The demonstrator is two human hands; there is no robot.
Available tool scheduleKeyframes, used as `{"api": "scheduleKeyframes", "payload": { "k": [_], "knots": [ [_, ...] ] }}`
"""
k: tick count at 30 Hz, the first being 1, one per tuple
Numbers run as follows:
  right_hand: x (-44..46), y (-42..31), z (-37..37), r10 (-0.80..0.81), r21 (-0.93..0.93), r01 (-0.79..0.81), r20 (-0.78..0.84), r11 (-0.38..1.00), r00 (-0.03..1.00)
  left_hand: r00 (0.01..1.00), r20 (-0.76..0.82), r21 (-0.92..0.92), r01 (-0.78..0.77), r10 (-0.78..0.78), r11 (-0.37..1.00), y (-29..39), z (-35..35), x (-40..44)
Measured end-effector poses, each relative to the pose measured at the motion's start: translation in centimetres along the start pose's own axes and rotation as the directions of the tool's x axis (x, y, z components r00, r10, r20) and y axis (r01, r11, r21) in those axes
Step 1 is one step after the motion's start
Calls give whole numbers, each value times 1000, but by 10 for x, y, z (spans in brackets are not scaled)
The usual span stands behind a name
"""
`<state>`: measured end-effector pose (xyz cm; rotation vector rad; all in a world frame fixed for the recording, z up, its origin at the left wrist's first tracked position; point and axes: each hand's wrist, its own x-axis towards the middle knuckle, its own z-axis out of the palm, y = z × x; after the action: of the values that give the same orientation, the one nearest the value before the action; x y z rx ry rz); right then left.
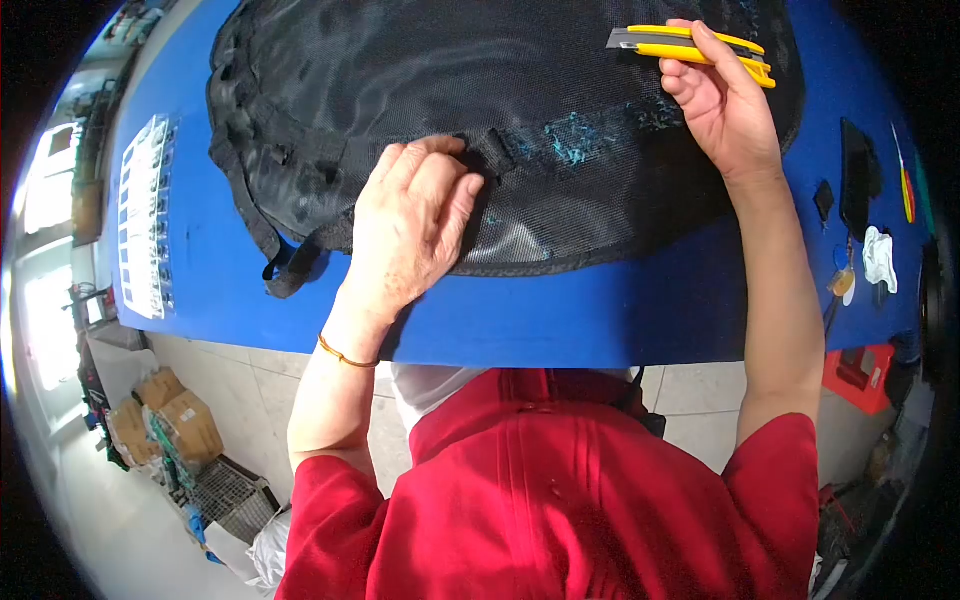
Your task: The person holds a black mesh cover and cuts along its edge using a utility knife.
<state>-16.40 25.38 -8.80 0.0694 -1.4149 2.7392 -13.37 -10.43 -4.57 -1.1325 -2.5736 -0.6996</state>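
A large black mesh fabric piece (400,70) with straps along its left edge lies over the blue table (480,325). On it, near its front edge, my left hand (415,215) rests with fingers curled beside a short black strap (490,152); what its fingertips pinch is hidden. My right hand (725,105) is raised at the upper right, closed round a yellow utility knife (700,48) whose blade points left. Bluish-green thread scraps (575,138) are scattered on the mesh between my two hands.
Clear packaging with white strips (145,220) sits at the table's left. At the right are a black pouch (856,175), a crumpled white item (880,258) and small tools. Below stand a red plastic stool (860,375), cardboard boxes (190,425) and a wire crate (235,490).
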Motion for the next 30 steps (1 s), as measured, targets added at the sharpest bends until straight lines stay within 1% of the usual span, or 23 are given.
{"api": "scheduleKeyframes", "payload": {
  "k": [2, 4, 5, 6, 8, 9, 10, 12, 13, 15, 16, 17, 18, 19, 20, 21, 23, 25, 27, 29, 30],
  "knots": [
    [-1, 0, -1, 20, -17, -19, 60, 1000, 998, 995, -55, -26, 81, -82, 996, -1, 3, 0],
    [-4, -1, 3, 18, -40, -15, 64, 999, 998, 959, 22, -30, 282, -282, 959, 11, -7, 2],
    [-5, -1, 7, 17, -53, -13, 71, 999, 997, 971, -8, -51, 237, -237, 970, 8, -10, 2],
    [-7, -2, 9, 24, -79, -19, 52, 997, 998, 963, 10, -73, 271, -271, 960, 6, -16, 1],
    [-6, -2, 8, 24, -77, -19, 62, 997, 998, 935, 51, -110, 355, -351, 928, 4, -33, -2],
    [-5, -1, 8, 32, -76, -26, 70, 997, 997, 875, 116, -164, 483, -470, 860, 3, -43, -5],
    [-6, -1, 8, 28, -70, -23, 73, 997, 997, 827, 197, -270, 562, -526, 782, -6, -51, -12],
    [-6, 0, 9, 40, -64, -36, 60, 997, 997, 784, 354, -246, 605, -511, 757, -13, -74, -20],
    [-5, 0, 9, 34, -55, -30, 68, 998, 997, 781, 375, -155, 583, -499, 798, -14, -82, -24],
    [-4, 0, 9, 59, -79, -56, 42, 995, 997, 807, 389, -5, 483, -443, 875, -19, -93, -38],
    [-5, 0, 10, 74, -58, -71, 45, 996, 996, 764, 414, 52, 523, -495, 850, -15, -100, -41],
    [-5, 2, 12, 57, -49, -54, 69, 997, 996, 762, 406, 68, 524, -504, 849, -17, -106, -45],
    [-7, 0, 18, 39, -41, -36, 93, 999, 995, 731, 457, 121, 514, -507, 849, -22, -113, -53],
    [-9, -1, 24, 51, -64, -47, 61, 997, 997, 695, 505, 172, 500, -512, 849, -28, -120, -62],
    [-8, 1, 24, 45, -67, -41, 56, 997, 997, 703, 493, 229, 464, -512, 856, -32, -125, -70],
    [-8, 1, 24, 37, -70, -34, 50, 997, 998, 704, 485, 242, 462, -519, 853, -34, -131, -75],
    [-11, 0, 25, 28, -57, -26, 45, 998, 999, 674, 438, 51, 642, -595, 765, -36, -141, -81],
    [-11, 0, 25, 30, -76, -27, 32, 997, 999, 687, 435, 78, 615, -582, 785, -41, -151, -85],
    [-11, -1, 25, 28, -61, -25, 43, 998, 999, 657, 431, 246, 574, -618, 781, -42, -158, -87],
    [-13, -1, 27, 23, -76, -22, 9, 997, 1000, 606, 427, 299, 605, -671, 738, -55, -174, -89],
    [-13, 0, 28, 19, -73, -18, 10, 997, 1000, 630, 432, 212, 624, -645, 752, -72, -184, -95]
  ]
}}
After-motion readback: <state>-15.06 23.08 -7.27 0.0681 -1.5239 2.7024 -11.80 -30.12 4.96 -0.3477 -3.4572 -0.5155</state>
